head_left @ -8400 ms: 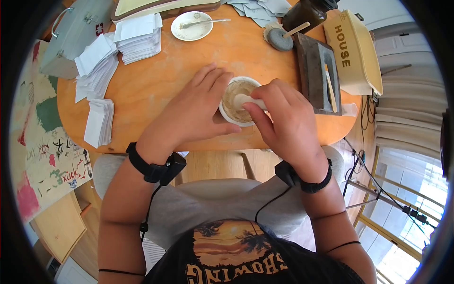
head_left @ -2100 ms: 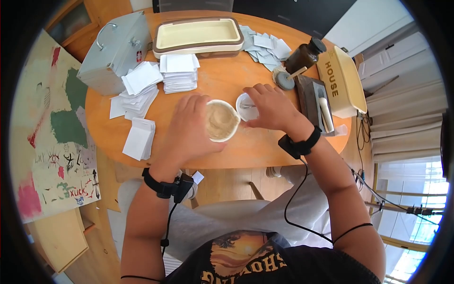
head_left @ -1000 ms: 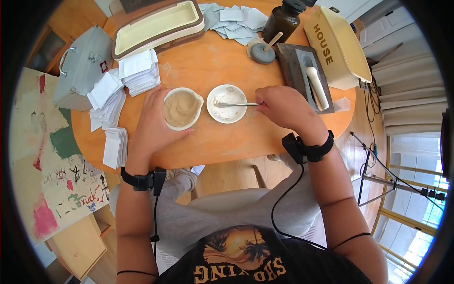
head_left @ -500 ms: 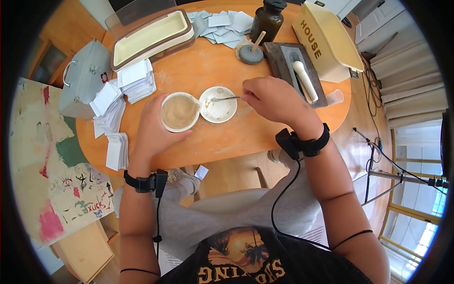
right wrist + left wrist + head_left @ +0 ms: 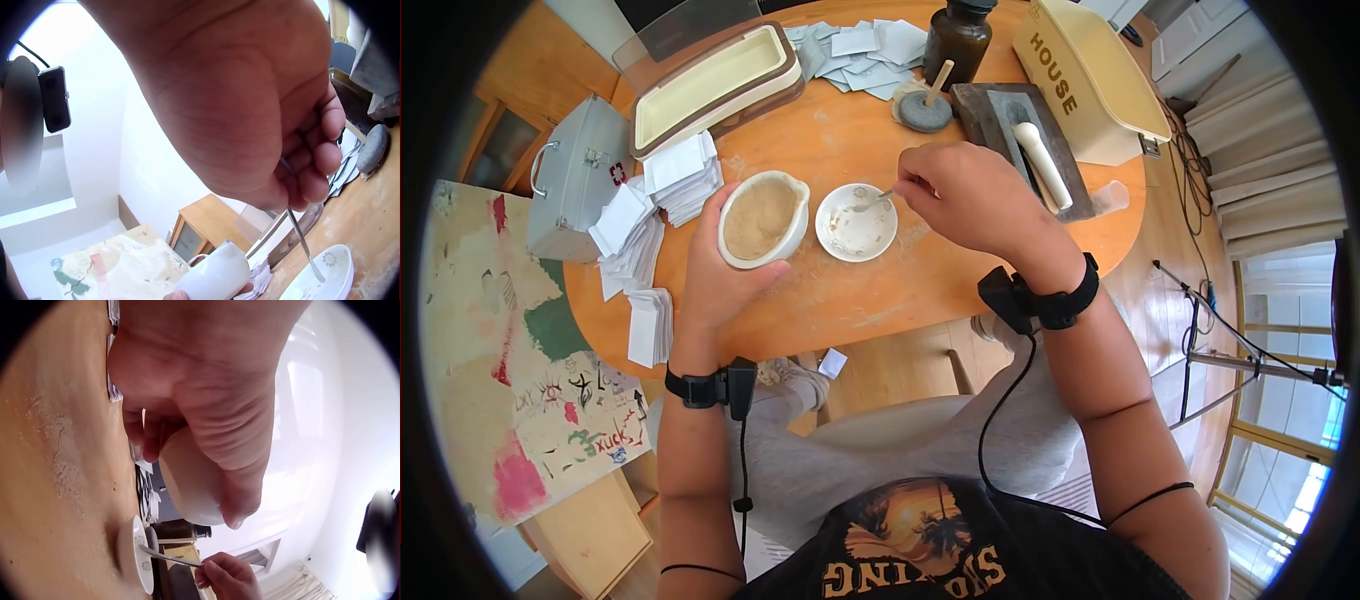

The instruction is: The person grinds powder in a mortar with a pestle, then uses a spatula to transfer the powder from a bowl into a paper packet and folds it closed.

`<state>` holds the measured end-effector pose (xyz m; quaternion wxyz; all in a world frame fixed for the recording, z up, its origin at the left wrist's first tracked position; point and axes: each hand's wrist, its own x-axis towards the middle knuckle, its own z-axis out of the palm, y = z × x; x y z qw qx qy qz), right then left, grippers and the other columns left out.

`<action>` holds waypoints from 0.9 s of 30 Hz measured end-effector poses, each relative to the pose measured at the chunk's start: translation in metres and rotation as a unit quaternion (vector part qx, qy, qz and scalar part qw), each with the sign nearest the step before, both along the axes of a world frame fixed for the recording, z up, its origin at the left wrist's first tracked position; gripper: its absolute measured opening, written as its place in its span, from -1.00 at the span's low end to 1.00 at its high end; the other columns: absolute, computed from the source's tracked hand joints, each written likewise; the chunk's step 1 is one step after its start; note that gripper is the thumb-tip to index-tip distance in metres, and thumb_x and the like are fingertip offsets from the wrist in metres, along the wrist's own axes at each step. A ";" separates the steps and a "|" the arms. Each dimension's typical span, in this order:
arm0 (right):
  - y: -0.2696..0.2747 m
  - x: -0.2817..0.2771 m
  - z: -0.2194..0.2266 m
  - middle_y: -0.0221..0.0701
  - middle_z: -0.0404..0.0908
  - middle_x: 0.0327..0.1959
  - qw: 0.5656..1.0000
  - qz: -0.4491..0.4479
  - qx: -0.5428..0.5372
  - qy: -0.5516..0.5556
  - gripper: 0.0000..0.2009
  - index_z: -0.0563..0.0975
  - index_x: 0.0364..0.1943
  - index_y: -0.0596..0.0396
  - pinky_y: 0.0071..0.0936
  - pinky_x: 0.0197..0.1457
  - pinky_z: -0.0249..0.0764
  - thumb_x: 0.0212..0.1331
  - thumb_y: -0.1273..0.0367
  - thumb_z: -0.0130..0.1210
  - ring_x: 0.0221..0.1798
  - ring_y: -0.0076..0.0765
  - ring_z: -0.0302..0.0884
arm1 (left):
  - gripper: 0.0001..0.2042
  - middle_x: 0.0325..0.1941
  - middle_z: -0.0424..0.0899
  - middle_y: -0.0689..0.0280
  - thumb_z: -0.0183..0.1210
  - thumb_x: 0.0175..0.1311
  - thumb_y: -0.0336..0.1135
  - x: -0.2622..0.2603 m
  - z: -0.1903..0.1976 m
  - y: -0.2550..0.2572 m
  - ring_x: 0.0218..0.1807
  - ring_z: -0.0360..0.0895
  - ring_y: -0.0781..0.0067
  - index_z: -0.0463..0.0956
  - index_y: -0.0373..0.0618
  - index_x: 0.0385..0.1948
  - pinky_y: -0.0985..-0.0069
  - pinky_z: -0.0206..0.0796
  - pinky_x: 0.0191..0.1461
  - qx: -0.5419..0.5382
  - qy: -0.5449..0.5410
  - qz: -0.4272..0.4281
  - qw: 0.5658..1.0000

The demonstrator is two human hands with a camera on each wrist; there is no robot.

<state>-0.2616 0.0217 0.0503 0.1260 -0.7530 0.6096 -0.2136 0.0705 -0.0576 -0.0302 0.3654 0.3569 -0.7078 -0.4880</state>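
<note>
Beside the glossy white dish (image 5: 856, 236), the desk (image 5: 840, 300) is smooth wood; the spatula (image 5: 300, 236) in it looks like shiny metal.

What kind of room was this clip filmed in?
Probably a room at home, used as a small workspace: a wooden table holds a mortar-like cup of powder and stacked paper packets, with long curtains beside it.

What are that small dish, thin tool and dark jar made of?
Small dish: probably glazed ceramic, white and glossy with a printed pattern.
Thin tool: likely metal, grey with a sheen.
Dark jar: brown and shiny, perhaps glass, possibly plastic.
</note>
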 end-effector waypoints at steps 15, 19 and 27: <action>-0.002 -0.003 -0.003 -0.05 0.74 -0.30 1.000 0.020 0.004 0.004 -0.79 0.67 -0.30 0.18 0.11 -0.09 0.63 0.45 0.32 0.22 -0.16 0.25 0.73 | 0.15 0.65 0.48 0.11 0.73 0.10 0.11 0.003 -0.015 -0.001 0.64 0.48 0.19 0.22 -0.26 0.66 0.15 0.30 0.75 0.098 0.216 -0.031 0.971; -0.003 -0.004 -0.004 -0.05 0.75 -0.30 1.000 0.020 0.011 0.006 -0.79 0.67 -0.29 0.18 0.11 -0.09 0.63 0.45 0.32 0.22 -0.16 0.25 0.73 | 0.01 0.67 0.48 0.19 0.62 0.27 0.12 -0.006 -0.044 0.002 0.69 0.43 0.13 0.27 -0.13 0.67 0.04 0.22 0.80 0.274 0.377 -0.099 0.879; -0.002 -0.008 -0.003 -0.08 0.77 -0.28 1.000 0.019 -0.003 0.000 -0.81 0.69 -0.27 0.15 0.09 -0.07 0.65 0.44 0.31 0.23 -0.14 0.23 0.75 | 0.00 0.69 0.47 0.23 0.66 0.25 0.06 -0.022 -0.041 -0.001 0.71 0.39 0.13 0.28 -0.06 0.67 0.01 0.21 0.81 0.304 0.413 -0.145 0.846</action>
